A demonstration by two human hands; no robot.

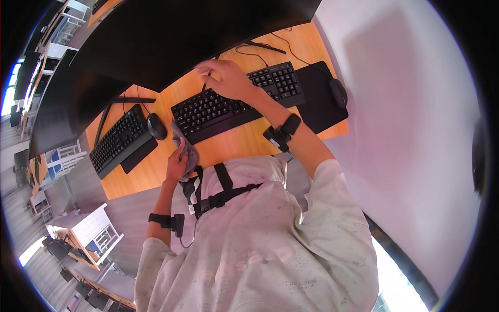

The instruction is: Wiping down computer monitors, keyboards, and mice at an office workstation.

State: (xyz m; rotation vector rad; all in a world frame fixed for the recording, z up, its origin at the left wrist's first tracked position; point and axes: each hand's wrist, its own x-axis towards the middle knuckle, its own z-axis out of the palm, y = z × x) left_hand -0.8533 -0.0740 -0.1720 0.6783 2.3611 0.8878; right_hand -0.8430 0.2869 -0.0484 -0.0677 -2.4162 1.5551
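Observation:
My left hand [177, 163] grips a grey cloth [191, 155] at the desk's front edge, its thumb pointing toward the monitor. The cloth hangs partly over the edge and reaches the left end of a black keyboard [204, 113]. Over the middle of that keyboard is my right hand [230, 81], with curved fingers apart and nothing visible in them. Its fingertips are blurred and appear close to the lower edge of a dark monitor [187, 35]. The hand and forearm hide part of the keys.
A black mouse [338, 93] rests on a mouse pad [317, 113] near the white wall [397, 117]. To the left are a second keyboard [121, 136], another mouse [156, 126] and another monitor [78, 101]. Cables [253, 54] lie behind the middle keyboard on the wooden desk [237, 142].

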